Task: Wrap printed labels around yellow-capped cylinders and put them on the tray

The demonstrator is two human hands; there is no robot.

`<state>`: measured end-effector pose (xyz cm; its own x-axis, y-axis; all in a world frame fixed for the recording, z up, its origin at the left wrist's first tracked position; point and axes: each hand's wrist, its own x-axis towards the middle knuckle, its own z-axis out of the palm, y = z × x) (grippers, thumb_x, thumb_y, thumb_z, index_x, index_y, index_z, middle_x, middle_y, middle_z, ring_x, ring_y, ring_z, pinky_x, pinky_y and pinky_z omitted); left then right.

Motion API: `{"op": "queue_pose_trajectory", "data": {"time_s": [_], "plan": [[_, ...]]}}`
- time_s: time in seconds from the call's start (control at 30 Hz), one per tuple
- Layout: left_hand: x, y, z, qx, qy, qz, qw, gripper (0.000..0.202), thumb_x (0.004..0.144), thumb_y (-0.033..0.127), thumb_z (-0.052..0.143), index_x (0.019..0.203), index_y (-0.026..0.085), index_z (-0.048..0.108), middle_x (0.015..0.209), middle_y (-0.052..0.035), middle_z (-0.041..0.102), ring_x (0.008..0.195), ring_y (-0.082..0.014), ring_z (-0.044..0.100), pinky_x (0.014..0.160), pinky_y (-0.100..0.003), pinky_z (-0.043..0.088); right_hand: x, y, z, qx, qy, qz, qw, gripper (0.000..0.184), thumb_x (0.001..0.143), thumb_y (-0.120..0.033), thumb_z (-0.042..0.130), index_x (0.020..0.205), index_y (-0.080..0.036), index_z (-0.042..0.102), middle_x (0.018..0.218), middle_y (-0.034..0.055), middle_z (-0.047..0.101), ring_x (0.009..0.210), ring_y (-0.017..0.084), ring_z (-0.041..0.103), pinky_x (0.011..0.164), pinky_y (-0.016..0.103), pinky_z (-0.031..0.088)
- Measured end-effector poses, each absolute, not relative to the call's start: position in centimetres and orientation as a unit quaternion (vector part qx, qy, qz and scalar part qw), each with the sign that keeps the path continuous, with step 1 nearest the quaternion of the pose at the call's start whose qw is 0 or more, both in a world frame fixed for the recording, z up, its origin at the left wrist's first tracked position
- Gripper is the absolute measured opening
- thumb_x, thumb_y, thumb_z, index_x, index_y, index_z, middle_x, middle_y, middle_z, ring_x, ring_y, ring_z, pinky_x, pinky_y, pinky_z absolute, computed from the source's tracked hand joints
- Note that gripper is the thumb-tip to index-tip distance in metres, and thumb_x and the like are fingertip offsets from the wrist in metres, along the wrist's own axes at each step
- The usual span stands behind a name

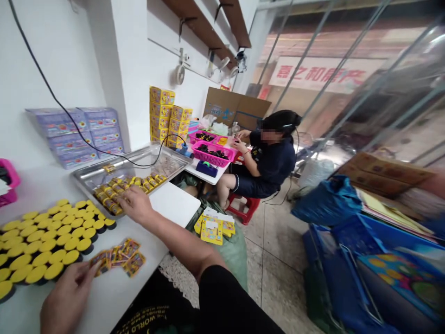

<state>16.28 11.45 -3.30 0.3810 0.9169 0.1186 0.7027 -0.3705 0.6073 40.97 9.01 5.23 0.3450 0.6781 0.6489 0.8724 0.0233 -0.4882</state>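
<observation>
On the white table (pixel 114 294), I see the left hand (pixel 66 299), fingers open, just beside loose printed cards (pixel 118 257); the right hand (pixel 137 204), fingers spread, rests on yellow-capped tubes (pixel 111 197) in a steel tray (pixel 78 178). A hurried sweep could scatter them.

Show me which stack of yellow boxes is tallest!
The stack of yellow boxes further left in the view, by the white wall, is tallest; the stack beside it stops lower.

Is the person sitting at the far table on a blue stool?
No, the seated person is sitting on a red plastic stool.
</observation>
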Motion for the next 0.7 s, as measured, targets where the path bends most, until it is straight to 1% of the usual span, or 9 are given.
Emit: {"op": "queue_pose_trajectory", "data": {"time_s": [0.1, 0.17, 0.23, 0.3, 0.37, 0.43, 0.53, 0.6, 0.7], "plan": [[15.2, 8.8, -2.2, 0.762, 0.508, 0.296, 0.273, 0.029, 0.081, 0.049, 0.047, 0.080, 0.022, 0.059, 0.072, -0.0005, 0.065, 0.067, -0.0189, 0.060, 0.061, -0.027, 0.045, 38.5, 3.4, 2.4, -0.669, -0.512, 0.011, 0.539, 0.014, 0.085, -0.039, 0.061, 0.075, -0.031, 0.068, 0.075, -0.0043, 0.069, 0.077, 0.015, 0.067, 0.074, 0.028, 0.056], [13.6, 6.4, -0.9, 0.765, 0.484, 0.326, 0.273, 0.031, 0.084, 0.048, 0.045, 0.071, 0.022, 0.054, 0.063, 0.0017, 0.057, 0.061, -0.0158, 0.055, 0.059, -0.025, 0.043, 38.3, 0.4, 0.4, -0.688, -0.430, 0.067, 0.581, 0.024, 0.079, -0.049, 0.063, 0.067, -0.028, 0.063, 0.067, -0.0010, 0.067, 0.066, 0.017, 0.064, 0.065, 0.031, 0.054], [11.6, 4.5, 0.1, 0.782, 0.480, 0.327, 0.226, 0.037, 0.088, 0.047, 0.042, 0.063, 0.021, 0.047, 0.057, 0.0022, 0.051, 0.057, -0.0138, 0.050, 0.057, -0.024, 0.040, 39.2, -0.8, -1.4, -0.684, -0.411, 0.130, 0.588, 0.035, 0.080, -0.056, 0.056, 0.066, -0.024, 0.061, 0.062, 0.0014, 0.063, 0.057, 0.018, 0.057, 0.058, 0.033, 0.049], [9.0, 3.1, 0.6, 0.788, 0.516, 0.309, 0.130, 0.042, 0.091, 0.047, 0.041, 0.059, 0.020, 0.046, 0.056, 0.0004, 0.051, 0.057, -0.0137, 0.051, 0.060, -0.025, 0.039, 40.3, -0.6, -2.9, -0.683, -0.391, 0.185, 0.588, 0.038, 0.081, -0.058, 0.053, 0.071, -0.022, 0.060, 0.056, -0.0004, 0.057, 0.050, 0.016, 0.049, 0.053, 0.031, 0.043], [5.9, 2.0, 0.6, 0.762, 0.585, 0.276, 0.018, 0.041, 0.090, 0.051, 0.046, 0.065, 0.019, 0.055, 0.060, -0.0026, 0.057, 0.060, -0.0161, 0.054, 0.061, -0.026, 0.040, 40.9, -0.2, -3.9, -0.690, -0.350, 0.219, 0.594, 0.037, 0.077, -0.057, 0.059, 0.075, -0.020, 0.061, 0.057, -0.0008, 0.057, 0.049, 0.014, 0.046, 0.051, 0.029, 0.039], [2.9, 1.1, 0.1, 0.723, 0.650, 0.228, -0.060, 0.038, 0.087, 0.053, 0.051, 0.086, 0.018, 0.066, 0.072, -0.0069, 0.066, 0.066, -0.0200, 0.060, 0.062, -0.028, 0.042, 40.9, -0.1, -4.1, -0.695, -0.331, 0.235, 0.593, 0.036, 0.075, -0.056, 0.063, 0.075, -0.020, 0.062, 0.058, -0.0002, 0.058, 0.051, 0.015, 0.047, 0.053, 0.029, 0.039], [-0.4, 0.9, -0.7, 0.726, 0.662, 0.170, -0.079, 0.037, 0.091, 0.043, 0.048, 0.111, 0.018, 0.066, 0.101, -0.0120, 0.072, 0.085, -0.0234, 0.066, 0.066, -0.029, 0.046, 40.4, -0.3, -3.9, -0.709, -0.365, 0.237, 0.554, 0.038, 0.073, -0.058, 0.065, 0.075, -0.020, 0.064, 0.061, 0.0011, 0.061, 0.057, 0.017, 0.053, 0.060, 0.031, 0.043], [-1.2, 1.2, -1.0, 0.754, 0.635, 0.151, -0.079, 0.036, 0.093, 0.035, 0.044, 0.114, 0.017, 0.066, 0.111, -0.0136, 0.071, 0.092, -0.0239, 0.067, 0.069, -0.029, 0.047, 40.1, -0.3, -3.7, -0.724, -0.393, 0.225, 0.521, 0.043, 0.072, -0.063, 0.064, 0.075, -0.020, 0.066, 0.062, 0.0020, 0.062, 0.061, 0.019, 0.056, 0.063, 0.032, 0.044], [0.0, 1.2, -0.4, 0.766, 0.614, 0.156, -0.105, 0.039, 0.094, 0.039, 0.044, 0.112, 0.014, 0.069, 0.101, -0.0150, 0.073, 0.082, -0.0250, 0.067, 0.064, -0.030, 0.045, 39.9, 0.0, -3.8, -0.734, -0.407, 0.208, 0.501, 0.050, 0.073, -0.069, 0.059, 0.075, -0.020, 0.066, 0.062, 0.0028, 0.063, 0.061, 0.019, 0.056, 0.063, 0.032, 0.044]]}}
